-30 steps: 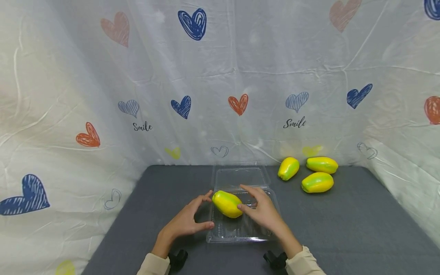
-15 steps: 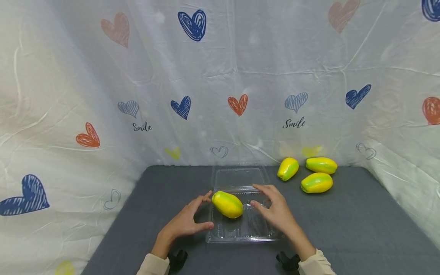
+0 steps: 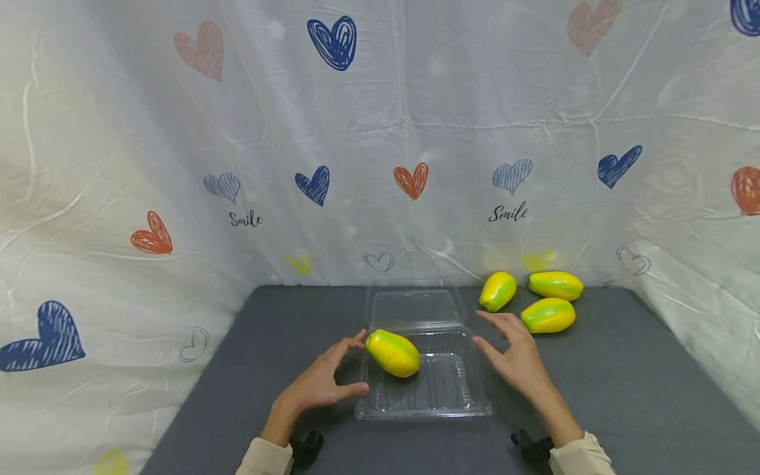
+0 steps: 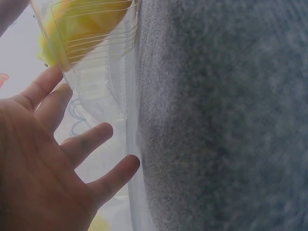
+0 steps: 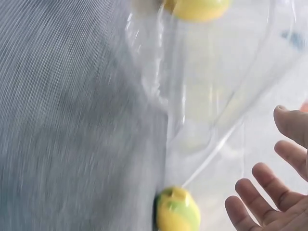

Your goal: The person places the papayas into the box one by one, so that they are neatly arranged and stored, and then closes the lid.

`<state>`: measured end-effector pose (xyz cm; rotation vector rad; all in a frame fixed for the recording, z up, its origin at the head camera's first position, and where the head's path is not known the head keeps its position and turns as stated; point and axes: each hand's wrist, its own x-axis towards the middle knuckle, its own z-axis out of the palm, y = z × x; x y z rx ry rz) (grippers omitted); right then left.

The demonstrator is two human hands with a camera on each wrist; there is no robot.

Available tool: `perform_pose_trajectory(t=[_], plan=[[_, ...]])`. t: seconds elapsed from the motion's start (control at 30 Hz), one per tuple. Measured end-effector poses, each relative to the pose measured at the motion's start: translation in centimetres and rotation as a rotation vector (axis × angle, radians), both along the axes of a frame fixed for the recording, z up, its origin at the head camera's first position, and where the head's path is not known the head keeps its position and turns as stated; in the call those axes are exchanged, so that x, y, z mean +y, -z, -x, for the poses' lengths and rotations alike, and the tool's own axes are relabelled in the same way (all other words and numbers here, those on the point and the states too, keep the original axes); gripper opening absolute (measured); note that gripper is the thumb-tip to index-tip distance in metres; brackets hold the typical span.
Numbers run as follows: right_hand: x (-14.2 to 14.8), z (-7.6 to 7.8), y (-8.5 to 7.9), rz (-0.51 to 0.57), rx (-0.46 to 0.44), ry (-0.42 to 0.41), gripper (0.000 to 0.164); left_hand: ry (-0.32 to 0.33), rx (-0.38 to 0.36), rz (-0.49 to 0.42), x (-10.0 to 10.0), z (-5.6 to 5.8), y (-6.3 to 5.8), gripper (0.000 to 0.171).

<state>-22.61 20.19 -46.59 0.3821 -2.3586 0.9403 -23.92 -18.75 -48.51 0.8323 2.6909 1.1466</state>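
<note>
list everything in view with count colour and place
Table: 1, grey, centre
Clamshell container: 1, clear plastic, mid-table, lid open behind
Papayas: 4, yellow-green, one in the container's left half, three back right
Curtain: count unclear, whitish, behind and beside table
Hearts: many, blue, red, pink, yellow, on curtain
Smile prints: 2, black, on curtain
Wrist devices: 2, black, near bottom edge
Sleeves: 2, cream, bottom edge
Left hand: 1, at container's left
Right hand: 1, right of container

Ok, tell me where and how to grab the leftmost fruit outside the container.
Probably grip that fruit across its middle, the right hand from above its near end: it lies roughly front to back, apart from the two fruits beside it, so both flanks look reachable.
</note>
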Motion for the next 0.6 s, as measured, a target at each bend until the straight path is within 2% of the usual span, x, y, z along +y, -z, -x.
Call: perform_pose_trajectory(t=[0.27,0.6], plan=[[3.3,0.3,0.6,-0.032,0.043,0.082,0.048,-0.005,-0.012,0.008,0.0,-0.1,-0.1,0.062],[6.5,1.6,1.0,-0.009,0.062,0.078,0.043,0.001,-0.012,0.009,-0.1,-0.1,-0.1,0.062]])
